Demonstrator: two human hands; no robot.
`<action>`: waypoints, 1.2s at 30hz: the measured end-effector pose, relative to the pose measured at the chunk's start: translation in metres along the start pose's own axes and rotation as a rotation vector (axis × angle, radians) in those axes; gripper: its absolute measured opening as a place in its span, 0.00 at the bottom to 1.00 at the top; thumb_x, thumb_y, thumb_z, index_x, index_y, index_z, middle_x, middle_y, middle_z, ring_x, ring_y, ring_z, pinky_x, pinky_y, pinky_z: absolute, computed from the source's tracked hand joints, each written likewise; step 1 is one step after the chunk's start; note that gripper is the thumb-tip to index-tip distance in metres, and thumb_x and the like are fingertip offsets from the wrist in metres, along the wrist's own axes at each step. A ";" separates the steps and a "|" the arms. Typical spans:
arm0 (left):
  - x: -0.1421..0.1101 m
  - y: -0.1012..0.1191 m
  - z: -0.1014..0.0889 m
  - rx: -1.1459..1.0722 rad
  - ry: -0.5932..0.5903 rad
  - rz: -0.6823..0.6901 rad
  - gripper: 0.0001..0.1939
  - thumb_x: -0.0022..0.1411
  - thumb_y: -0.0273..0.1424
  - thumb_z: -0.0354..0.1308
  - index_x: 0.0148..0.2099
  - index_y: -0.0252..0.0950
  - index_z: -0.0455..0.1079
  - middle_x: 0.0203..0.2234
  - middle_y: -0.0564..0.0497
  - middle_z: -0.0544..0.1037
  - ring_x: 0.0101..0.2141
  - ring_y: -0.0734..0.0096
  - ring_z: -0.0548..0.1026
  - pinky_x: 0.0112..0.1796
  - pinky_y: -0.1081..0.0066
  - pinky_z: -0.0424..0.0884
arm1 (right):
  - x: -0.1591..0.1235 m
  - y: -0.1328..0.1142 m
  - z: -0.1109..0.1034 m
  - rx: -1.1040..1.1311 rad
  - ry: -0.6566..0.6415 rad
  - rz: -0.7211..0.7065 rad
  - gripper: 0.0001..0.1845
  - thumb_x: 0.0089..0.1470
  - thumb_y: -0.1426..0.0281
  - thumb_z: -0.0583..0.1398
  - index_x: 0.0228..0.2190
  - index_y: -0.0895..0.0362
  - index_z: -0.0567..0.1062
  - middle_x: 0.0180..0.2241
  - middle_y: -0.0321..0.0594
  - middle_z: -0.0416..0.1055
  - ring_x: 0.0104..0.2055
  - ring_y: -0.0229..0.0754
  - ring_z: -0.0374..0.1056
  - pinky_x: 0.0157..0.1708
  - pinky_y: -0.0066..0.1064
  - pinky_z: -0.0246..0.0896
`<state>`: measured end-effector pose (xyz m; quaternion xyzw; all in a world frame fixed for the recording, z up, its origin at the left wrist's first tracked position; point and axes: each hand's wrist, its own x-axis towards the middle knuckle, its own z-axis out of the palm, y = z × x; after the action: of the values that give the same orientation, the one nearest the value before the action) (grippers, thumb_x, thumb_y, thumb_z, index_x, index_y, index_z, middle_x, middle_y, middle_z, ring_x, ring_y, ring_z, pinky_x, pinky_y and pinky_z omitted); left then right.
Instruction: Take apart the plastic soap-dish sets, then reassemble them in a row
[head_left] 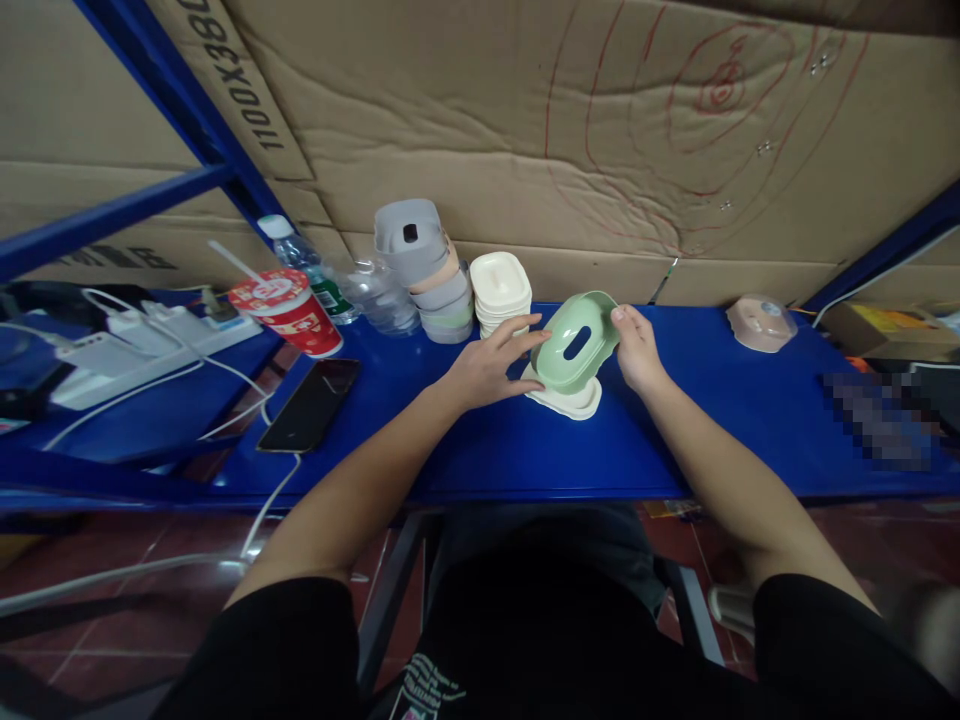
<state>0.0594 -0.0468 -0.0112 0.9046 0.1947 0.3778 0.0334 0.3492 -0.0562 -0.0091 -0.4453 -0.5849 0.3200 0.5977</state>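
Observation:
A light green plastic box shell (pixel 589 320) with rounded corners and an oblong slot is tilted between my hands, its hollow side toward me. My right hand (pixel 637 345) pinches its right rim. My left hand (pixel 491 362) has its fingertips and thumb on the left rim, with the fingers fairly straight. Under the shell, a cream plastic lid (pixel 577 403) lies on the blue table (pixel 480 455), partly covered. Behind my left hand stands a stack of cream lids (pixel 501 280). To its left rises a stack of grey, peach and green shells (pixel 412 245).
At left stand a red paper cup (pixel 296 315) with a straw, a water bottle (pixel 300 255) and clear plastic packaging (pixel 382 295). A phone (pixel 309 405) lies near a power strip (pixel 157 355) with cables. A pinkish box (pixel 760 325) sits at far right. Cardboard (pixel 450 110) backs the table.

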 end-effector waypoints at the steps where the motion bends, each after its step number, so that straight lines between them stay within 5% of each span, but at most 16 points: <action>1: 0.001 0.001 -0.002 0.030 0.005 0.002 0.33 0.69 0.51 0.65 0.70 0.45 0.65 0.69 0.36 0.69 0.45 0.61 0.84 0.38 0.66 0.82 | 0.001 0.000 0.000 -0.015 0.016 0.002 0.34 0.55 0.32 0.61 0.30 0.49 0.67 0.21 0.33 0.65 0.21 0.41 0.65 0.20 0.38 0.67; 7: 0.004 0.009 -0.004 0.165 -0.081 0.007 0.24 0.73 0.45 0.63 0.66 0.46 0.70 0.70 0.40 0.70 0.57 0.56 0.81 0.43 0.63 0.82 | 0.001 0.002 -0.002 -0.092 -0.001 -0.034 0.33 0.58 0.31 0.57 0.30 0.49 0.66 0.21 0.33 0.63 0.21 0.42 0.65 0.20 0.37 0.65; 11: 0.004 0.006 -0.005 0.209 -0.076 -0.010 0.16 0.73 0.46 0.62 0.55 0.43 0.76 0.68 0.40 0.73 0.55 0.55 0.82 0.47 0.60 0.81 | 0.002 0.003 -0.005 -0.041 -0.049 -0.012 0.36 0.58 0.28 0.52 0.36 0.48 0.68 0.21 0.32 0.66 0.20 0.41 0.67 0.20 0.37 0.65; 19: -0.002 -0.030 -0.051 0.393 0.654 -0.308 0.29 0.70 0.57 0.59 0.57 0.39 0.69 0.60 0.40 0.77 0.59 0.52 0.76 0.53 0.51 0.75 | -0.004 0.006 -0.006 -0.201 -0.313 -0.094 0.32 0.56 0.40 0.67 0.48 0.52 0.75 0.28 0.34 0.77 0.27 0.41 0.75 0.33 0.37 0.73; 22: -0.007 -0.039 -0.070 0.383 0.754 -0.275 0.35 0.70 0.64 0.51 0.54 0.35 0.70 0.52 0.41 0.80 0.49 0.59 0.79 0.44 0.57 0.75 | -0.007 0.005 -0.007 -0.388 -0.505 -0.185 0.34 0.53 0.43 0.71 0.52 0.53 0.78 0.37 0.40 0.81 0.37 0.46 0.78 0.42 0.42 0.75; 24: -0.010 -0.042 -0.078 0.316 0.673 -0.186 0.36 0.70 0.66 0.46 0.45 0.36 0.72 0.38 0.45 0.81 0.37 0.64 0.78 0.36 0.62 0.73 | -0.007 0.005 -0.008 -0.509 -0.617 -0.231 0.36 0.51 0.43 0.72 0.53 0.52 0.80 0.43 0.45 0.82 0.44 0.50 0.79 0.47 0.46 0.74; 27: -0.009 -0.039 -0.082 0.175 0.393 -0.128 0.35 0.68 0.67 0.46 0.34 0.40 0.70 0.23 0.51 0.74 0.23 0.70 0.70 0.28 0.66 0.67 | -0.004 0.008 -0.012 -0.662 -0.707 -0.268 0.36 0.50 0.43 0.73 0.53 0.52 0.82 0.47 0.48 0.81 0.50 0.55 0.77 0.53 0.51 0.72; 31: -0.003 -0.028 -0.080 0.029 0.037 -0.180 0.30 0.67 0.60 0.55 0.27 0.40 0.64 0.16 0.55 0.68 0.19 0.73 0.66 0.23 0.69 0.60 | 0.003 0.017 -0.022 -0.761 -0.709 -0.266 0.31 0.56 0.46 0.70 0.53 0.53 0.83 0.48 0.48 0.82 0.51 0.57 0.76 0.55 0.54 0.70; 36: 0.003 -0.017 -0.074 -0.003 -0.141 -0.294 0.33 0.61 0.56 0.65 0.21 0.40 0.55 0.12 0.59 0.61 0.16 0.77 0.58 0.21 0.69 0.52 | 0.007 0.026 -0.033 -0.831 -0.683 -0.240 0.28 0.59 0.52 0.67 0.56 0.52 0.82 0.51 0.49 0.81 0.52 0.56 0.76 0.56 0.53 0.71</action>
<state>0.0041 -0.0365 0.0400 0.8906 0.3215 0.3047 0.1031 0.3860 -0.0448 -0.0266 -0.4447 -0.8694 0.1179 0.1803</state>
